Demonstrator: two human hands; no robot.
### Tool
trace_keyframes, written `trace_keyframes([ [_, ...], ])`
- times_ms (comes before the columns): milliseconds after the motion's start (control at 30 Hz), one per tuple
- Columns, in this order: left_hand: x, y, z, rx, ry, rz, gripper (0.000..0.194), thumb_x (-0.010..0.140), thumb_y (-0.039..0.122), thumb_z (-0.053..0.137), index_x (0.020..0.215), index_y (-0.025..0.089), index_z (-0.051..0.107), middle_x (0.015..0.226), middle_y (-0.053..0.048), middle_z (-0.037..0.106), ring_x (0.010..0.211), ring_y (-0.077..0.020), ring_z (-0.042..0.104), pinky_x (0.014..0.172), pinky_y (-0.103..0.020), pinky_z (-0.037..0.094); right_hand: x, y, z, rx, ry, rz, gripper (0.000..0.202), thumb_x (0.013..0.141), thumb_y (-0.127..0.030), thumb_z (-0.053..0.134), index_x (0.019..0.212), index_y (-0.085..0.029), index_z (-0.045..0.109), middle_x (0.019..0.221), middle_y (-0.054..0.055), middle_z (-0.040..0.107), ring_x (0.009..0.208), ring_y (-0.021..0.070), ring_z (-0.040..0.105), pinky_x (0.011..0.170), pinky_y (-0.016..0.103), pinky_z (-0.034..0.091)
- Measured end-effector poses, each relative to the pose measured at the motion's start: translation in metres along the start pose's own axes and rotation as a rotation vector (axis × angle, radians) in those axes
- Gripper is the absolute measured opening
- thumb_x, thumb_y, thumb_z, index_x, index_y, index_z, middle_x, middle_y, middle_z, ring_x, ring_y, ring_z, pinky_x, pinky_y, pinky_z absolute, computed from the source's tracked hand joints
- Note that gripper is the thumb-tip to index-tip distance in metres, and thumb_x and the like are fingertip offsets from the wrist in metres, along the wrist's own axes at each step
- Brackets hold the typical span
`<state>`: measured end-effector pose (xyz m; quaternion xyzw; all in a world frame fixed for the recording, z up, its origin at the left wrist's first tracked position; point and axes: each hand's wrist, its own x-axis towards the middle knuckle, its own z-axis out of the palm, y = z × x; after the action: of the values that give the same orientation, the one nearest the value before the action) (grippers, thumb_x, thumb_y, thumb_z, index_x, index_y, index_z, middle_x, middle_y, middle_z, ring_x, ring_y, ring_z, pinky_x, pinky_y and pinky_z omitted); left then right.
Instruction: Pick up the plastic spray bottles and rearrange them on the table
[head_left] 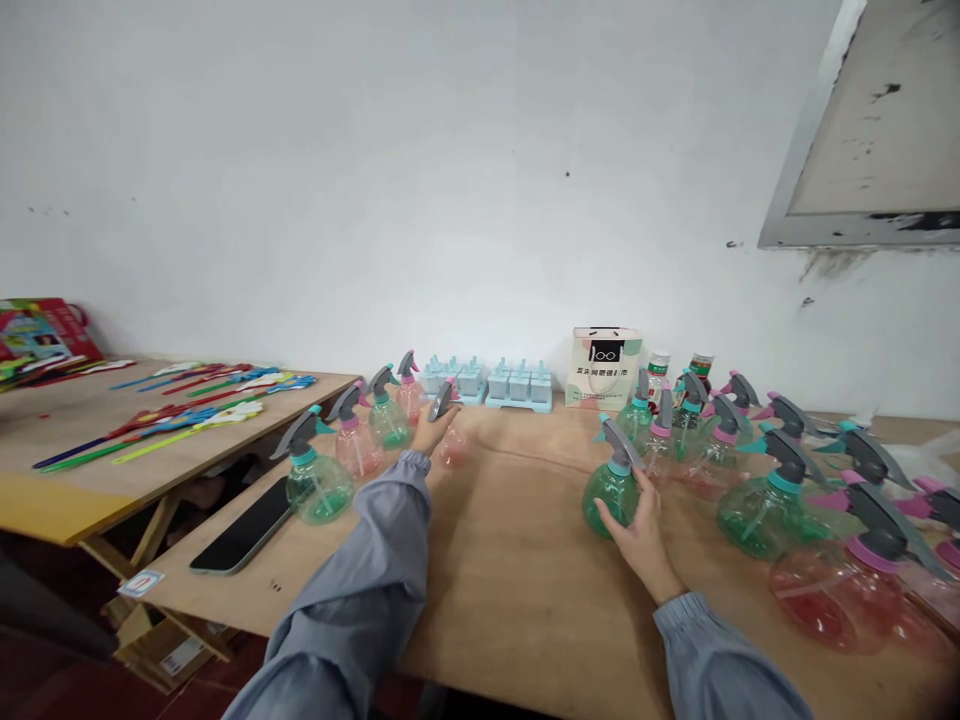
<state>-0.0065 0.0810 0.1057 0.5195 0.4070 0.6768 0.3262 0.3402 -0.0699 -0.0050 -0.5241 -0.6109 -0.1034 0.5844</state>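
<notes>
My left hand point(430, 432) is closed round the neck of a pink spray bottle point(453, 448), and covers much of it. Its grey trigger head shows above my fingers. My right hand point(639, 522) grips a green spray bottle point(604, 490) with a teal collar, thumb on the near side and fingers at its right. Left of my left hand stand a green spray bottle point(320, 488) and several others in pink and green. Beyond my right hand, more spray bottles crowd the right side, among them a green one point(757, 515) and a pink one point(814, 590).
Two light-blue ice-pop moulds point(519, 388) and a paper bag point(592, 385) stand by the wall. A phone point(244, 530) lies at the table's left edge. Across a gap, another table point(67, 425) holds colourful hand-shaped sticks point(187, 420). Two labelled bottles point(658, 370) stand behind the right group.
</notes>
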Motion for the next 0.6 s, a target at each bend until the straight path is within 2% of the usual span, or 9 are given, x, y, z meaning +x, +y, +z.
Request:
trace_keyframes([
  [100,0.009,-0.012,-0.003,0.083,-0.018,0.035,0.042,0.064,0.029,0.080,0.101,0.014,0.067,0.082,-0.004,0.068,0.091,-0.0262,0.065,0.085,-0.039,0.051,0.000,0.000,-0.001,-0.002,0.003,0.002,0.068,0.085,-0.051,0.061,0.137,-0.015,0.038,0.123,0.017,0.052,0.115,0.0312,0.051,0.098,0.054,0.044],
  [200,0.007,-0.026,-0.003,0.132,-0.035,0.069,0.048,0.063,0.034,0.081,0.104,0.014,0.065,0.093,-0.007,0.069,0.104,-0.0288,0.063,0.094,-0.042,0.050,0.000,-0.001,-0.001,0.001,0.000,0.004,0.067,0.085,-0.051,0.061,0.137,-0.015,0.039,0.122,0.016,0.052,0.114,0.0311,0.052,0.098,0.053,0.044],
  [267,0.002,-0.040,-0.007,0.139,-0.038,0.105,0.059,0.063,0.039,0.081,0.113,0.015,0.061,0.109,-0.010,0.067,0.115,-0.0298,0.059,0.100,-0.044,0.047,0.001,-0.002,-0.002,0.004,-0.007,0.007,0.066,0.085,-0.051,0.061,0.136,-0.015,0.040,0.121,0.016,0.053,0.114,0.0310,0.052,0.098,0.053,0.044],
  [367,-0.013,-0.065,-0.019,0.163,-0.027,0.157,0.086,0.060,0.042,0.085,0.132,0.019,0.045,0.136,-0.015,0.052,0.132,-0.0316,0.047,0.110,-0.048,0.040,0.002,-0.003,-0.002,0.009,-0.007,0.015,0.066,0.085,-0.051,0.061,0.136,-0.015,0.040,0.121,0.016,0.053,0.113,0.0313,0.052,0.098,0.053,0.044],
  [433,-0.025,-0.081,-0.030,0.214,-0.037,0.140,0.096,0.056,0.041,0.087,0.135,0.017,0.038,0.141,-0.019,0.045,0.135,-0.0346,0.044,0.111,-0.049,0.038,0.001,-0.004,-0.002,0.012,-0.002,0.022,0.067,0.084,-0.052,0.061,0.136,-0.015,0.039,0.121,0.016,0.052,0.114,0.0319,0.051,0.098,0.054,0.043],
  [533,-0.034,-0.095,-0.039,0.295,-0.060,0.098,0.088,0.054,0.036,0.088,0.127,0.014,0.044,0.134,-0.020,0.051,0.128,-0.0389,0.050,0.105,-0.051,0.043,0.000,-0.005,-0.002,0.019,-0.013,0.025,0.066,0.084,-0.052,0.061,0.135,-0.016,0.039,0.122,0.015,0.052,0.114,0.0317,0.051,0.099,0.054,0.042],
  [600,-0.030,-0.099,-0.038,0.397,-0.028,0.095,0.079,0.059,0.032,0.085,0.125,0.015,0.045,0.132,-0.019,0.053,0.125,-0.0382,0.052,0.103,-0.050,0.044,-0.002,-0.006,-0.001,0.023,-0.023,0.024,0.065,0.084,-0.051,0.061,0.135,-0.017,0.039,0.120,0.015,0.052,0.113,0.0312,0.052,0.099,0.053,0.043],
])
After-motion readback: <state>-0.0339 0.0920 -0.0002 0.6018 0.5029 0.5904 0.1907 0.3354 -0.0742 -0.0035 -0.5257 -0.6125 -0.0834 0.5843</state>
